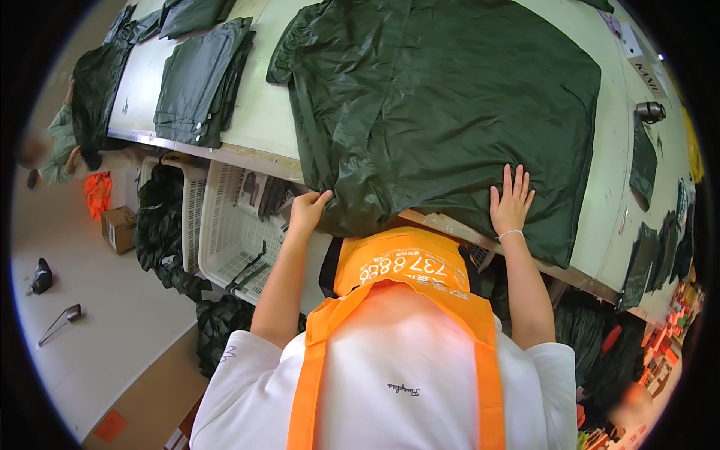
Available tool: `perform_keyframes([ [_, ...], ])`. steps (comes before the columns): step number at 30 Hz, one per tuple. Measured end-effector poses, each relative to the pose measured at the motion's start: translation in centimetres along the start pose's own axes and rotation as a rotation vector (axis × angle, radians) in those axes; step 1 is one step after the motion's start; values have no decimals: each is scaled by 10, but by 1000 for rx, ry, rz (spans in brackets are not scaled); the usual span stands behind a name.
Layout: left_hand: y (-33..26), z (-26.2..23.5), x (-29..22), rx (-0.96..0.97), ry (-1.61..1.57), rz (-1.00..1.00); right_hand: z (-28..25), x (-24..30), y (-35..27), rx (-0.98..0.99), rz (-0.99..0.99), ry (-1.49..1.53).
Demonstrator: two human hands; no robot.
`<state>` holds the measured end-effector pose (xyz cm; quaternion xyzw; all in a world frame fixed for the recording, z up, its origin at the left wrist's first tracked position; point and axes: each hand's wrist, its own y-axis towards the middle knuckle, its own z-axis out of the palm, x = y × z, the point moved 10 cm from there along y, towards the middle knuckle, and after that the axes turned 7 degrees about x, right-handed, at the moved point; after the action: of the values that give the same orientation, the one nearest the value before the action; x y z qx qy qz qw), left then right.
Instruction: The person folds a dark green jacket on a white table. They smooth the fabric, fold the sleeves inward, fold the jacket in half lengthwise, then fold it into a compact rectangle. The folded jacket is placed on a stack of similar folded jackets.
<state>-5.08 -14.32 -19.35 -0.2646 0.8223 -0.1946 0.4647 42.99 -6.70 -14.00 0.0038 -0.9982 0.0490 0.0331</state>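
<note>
A large dark green garment of thin, shiny fabric (pixel 450 105) lies spread over the table before me, its near edge hanging a little past the table's front. At that edge my left hand (pixel 309 210) pinches a fold of the fabric between thumb and fingers. My right hand (pixel 511 199) lies flat on the garment, fingers spread, near its right side. The cloth is wrinkled near my left hand and smoother toward the far right. What kind of garment it is, I cannot tell for sure.
Folded dark green garments (pixel 199 82) are stacked at the table's left. White plastic baskets (pixel 225 247) stand below the front edge. A metal cylinder (pixel 650 112) and green pieces (pixel 643 251) lie on the right. Another person (pixel 64 142) handles green cloth at the far left.
</note>
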Motion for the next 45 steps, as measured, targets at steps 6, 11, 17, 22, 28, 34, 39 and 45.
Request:
perform_keyframes([
  [6,23,-37,81,-38,-706,-189,-1,-1,-1,1,5,20],
  [11,19,-77,29,-30,-872,85,-3,-2,0,11,-22,24],
  [17,16,-23,68,132,-27,-234,1,-9,1,53,-20,47],
  [22,-5,-32,50,94,-743,-122,-50,-76,-26,-113,-67,235],
  [28,4,-33,64,87,-753,-143,-5,-267,-130,290,527,-38],
  [34,-5,-39,61,39,-766,-177,-58,-151,-123,166,-46,43],
  [39,-3,-42,83,-41,-929,-287,-46,-173,-149,252,-39,20],
  [45,-30,-74,66,-19,-890,-310,-56,-223,-156,127,-65,173],
])
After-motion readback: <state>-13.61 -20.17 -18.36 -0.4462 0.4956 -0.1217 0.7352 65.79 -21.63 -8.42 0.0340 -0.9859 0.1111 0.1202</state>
